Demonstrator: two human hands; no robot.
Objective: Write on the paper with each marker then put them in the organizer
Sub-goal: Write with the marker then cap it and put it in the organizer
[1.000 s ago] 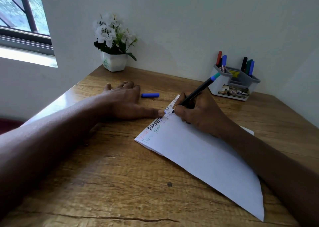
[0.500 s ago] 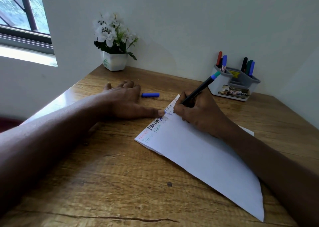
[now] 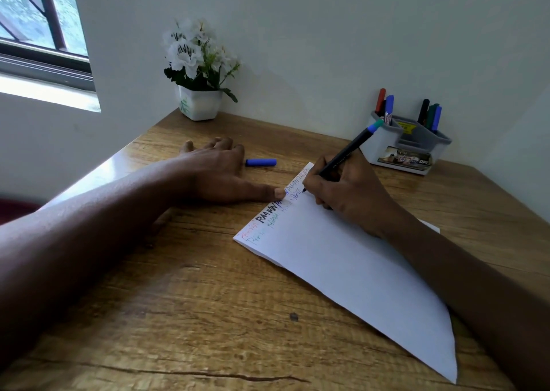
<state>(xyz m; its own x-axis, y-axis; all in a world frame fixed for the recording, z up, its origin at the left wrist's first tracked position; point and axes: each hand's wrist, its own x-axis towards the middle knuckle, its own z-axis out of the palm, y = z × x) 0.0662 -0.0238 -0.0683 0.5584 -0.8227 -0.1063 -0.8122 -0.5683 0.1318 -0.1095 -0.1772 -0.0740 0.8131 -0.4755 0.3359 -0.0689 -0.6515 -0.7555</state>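
A white sheet of paper (image 3: 342, 259) lies on the wooden desk (image 3: 184, 301), with coloured words written along its far edge. My right hand (image 3: 345, 194) grips a black marker (image 3: 348, 152) with a blue-green end, its tip touching the paper near the far corner. My left hand (image 3: 220, 173) lies flat on the desk, fingers spread, its thumb pressing the paper's edge. A blue marker cap (image 3: 261, 162) lies on the desk beyond my left hand. The grey organizer (image 3: 407, 149) stands at the back right, holding several markers.
A white pot of white flowers (image 3: 199, 105) stands at the desk's back left corner against the wall. A window (image 3: 35, 24) is at the upper left. The wall closes the desk at the back and right.
My right hand has shifted slightly with the marker tip along the written line. My left hand, the paper and the cap have stayed put.
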